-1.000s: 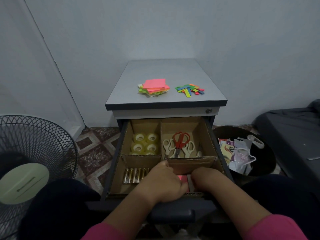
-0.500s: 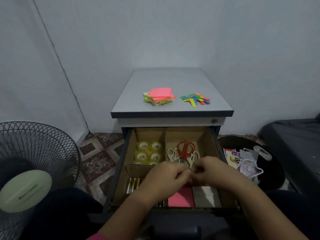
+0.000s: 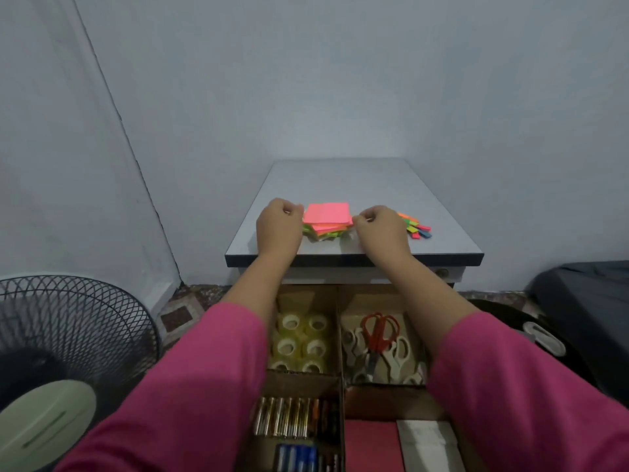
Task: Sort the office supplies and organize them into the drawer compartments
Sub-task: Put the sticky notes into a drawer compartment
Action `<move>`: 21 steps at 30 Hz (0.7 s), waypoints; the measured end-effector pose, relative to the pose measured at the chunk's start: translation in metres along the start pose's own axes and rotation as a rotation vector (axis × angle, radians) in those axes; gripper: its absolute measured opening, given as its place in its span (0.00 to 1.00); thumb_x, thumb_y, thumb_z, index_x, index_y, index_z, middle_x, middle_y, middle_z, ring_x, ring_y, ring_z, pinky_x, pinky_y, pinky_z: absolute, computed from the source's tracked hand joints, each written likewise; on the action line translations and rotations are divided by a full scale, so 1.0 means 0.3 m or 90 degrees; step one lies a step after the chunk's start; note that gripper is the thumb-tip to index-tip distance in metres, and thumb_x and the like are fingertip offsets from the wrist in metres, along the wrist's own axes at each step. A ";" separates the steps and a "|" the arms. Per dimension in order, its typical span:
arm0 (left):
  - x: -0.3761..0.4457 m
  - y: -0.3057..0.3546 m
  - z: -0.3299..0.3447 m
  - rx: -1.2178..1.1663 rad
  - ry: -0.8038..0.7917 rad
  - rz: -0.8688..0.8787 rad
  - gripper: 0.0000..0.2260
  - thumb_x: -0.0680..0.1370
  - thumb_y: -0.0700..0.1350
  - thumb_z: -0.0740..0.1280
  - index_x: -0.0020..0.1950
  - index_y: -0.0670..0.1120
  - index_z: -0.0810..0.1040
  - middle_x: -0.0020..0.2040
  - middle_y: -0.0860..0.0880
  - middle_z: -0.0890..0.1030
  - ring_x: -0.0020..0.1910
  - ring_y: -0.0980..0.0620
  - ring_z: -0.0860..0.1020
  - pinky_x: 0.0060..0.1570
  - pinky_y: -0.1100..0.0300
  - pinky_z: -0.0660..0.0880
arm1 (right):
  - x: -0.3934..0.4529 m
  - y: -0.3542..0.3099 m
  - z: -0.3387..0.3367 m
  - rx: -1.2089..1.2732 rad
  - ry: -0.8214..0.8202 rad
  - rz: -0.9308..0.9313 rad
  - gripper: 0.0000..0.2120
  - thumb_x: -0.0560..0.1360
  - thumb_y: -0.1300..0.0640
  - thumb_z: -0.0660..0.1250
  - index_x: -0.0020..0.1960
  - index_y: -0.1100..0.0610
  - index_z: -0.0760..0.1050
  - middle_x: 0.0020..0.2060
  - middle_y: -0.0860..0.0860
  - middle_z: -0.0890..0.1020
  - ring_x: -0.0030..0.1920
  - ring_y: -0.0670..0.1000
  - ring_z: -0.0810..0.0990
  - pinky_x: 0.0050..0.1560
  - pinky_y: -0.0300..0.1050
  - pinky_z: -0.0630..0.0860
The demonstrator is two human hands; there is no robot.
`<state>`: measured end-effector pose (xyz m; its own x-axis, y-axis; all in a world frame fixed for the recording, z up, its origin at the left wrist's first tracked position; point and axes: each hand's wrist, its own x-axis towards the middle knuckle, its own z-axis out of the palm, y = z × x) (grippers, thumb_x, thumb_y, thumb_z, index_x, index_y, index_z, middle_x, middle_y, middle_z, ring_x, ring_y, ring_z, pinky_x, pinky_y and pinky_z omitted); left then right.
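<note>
A stack of sticky notes (image 3: pixel 327 218), pink on top with orange, green and yellow below, lies on the grey cabinet top (image 3: pixel 340 178). My left hand (image 3: pixel 279 226) has curled fingers against the stack's left edge. My right hand (image 3: pixel 379 229) has curled fingers against its right edge. Coloured page flags (image 3: pixel 417 226) lie in a small pile just right of my right hand. Below, the open drawer (image 3: pixel 340 383) has cardboard compartments holding tape rolls (image 3: pixel 303 338), scissors (image 3: pixel 379 335), batteries (image 3: pixel 289 417) and a red pad (image 3: pixel 371 444) beside a white one (image 3: pixel 425 441).
A black floor fan (image 3: pixel 68 338) stands at the left. A dark bin (image 3: pixel 541 335) with packaging sits on the floor to the right of the drawer, and dark furniture (image 3: pixel 592 294) is beyond it. The wall is close behind the cabinet.
Both hands have left the front right drawer compartment and risen to the cabinet top, one on each side of the sticky notes. The view tilted up.
</note>
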<state>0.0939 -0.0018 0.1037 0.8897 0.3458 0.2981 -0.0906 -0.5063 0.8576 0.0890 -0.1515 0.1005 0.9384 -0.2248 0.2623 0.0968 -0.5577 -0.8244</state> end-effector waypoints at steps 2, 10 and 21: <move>0.039 0.001 0.025 0.024 -0.029 -0.045 0.13 0.79 0.54 0.63 0.48 0.44 0.73 0.39 0.51 0.73 0.39 0.53 0.71 0.33 0.62 0.64 | 0.042 0.004 0.032 -0.009 0.003 0.038 0.12 0.79 0.55 0.61 0.58 0.61 0.76 0.52 0.55 0.80 0.51 0.52 0.77 0.51 0.48 0.75; 0.064 -0.047 0.056 -0.028 -0.021 -0.068 0.09 0.76 0.50 0.69 0.52 0.47 0.76 0.46 0.53 0.76 0.46 0.53 0.74 0.45 0.58 0.71 | 0.065 0.039 0.052 0.059 0.016 0.053 0.11 0.78 0.56 0.64 0.57 0.59 0.79 0.49 0.52 0.80 0.47 0.48 0.75 0.49 0.44 0.75; 0.078 -0.064 0.043 -0.035 -0.083 -0.056 0.17 0.73 0.54 0.72 0.55 0.44 0.77 0.51 0.49 0.78 0.51 0.50 0.76 0.53 0.53 0.76 | 0.057 0.037 0.030 0.112 -0.034 0.084 0.13 0.77 0.52 0.67 0.57 0.58 0.80 0.46 0.53 0.80 0.48 0.51 0.77 0.48 0.46 0.77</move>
<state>0.1222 0.0060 0.0888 0.9454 0.2797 0.1674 -0.0314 -0.4329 0.9009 0.1091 -0.1544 0.0913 0.9626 -0.2417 0.1226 0.0232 -0.3773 -0.9258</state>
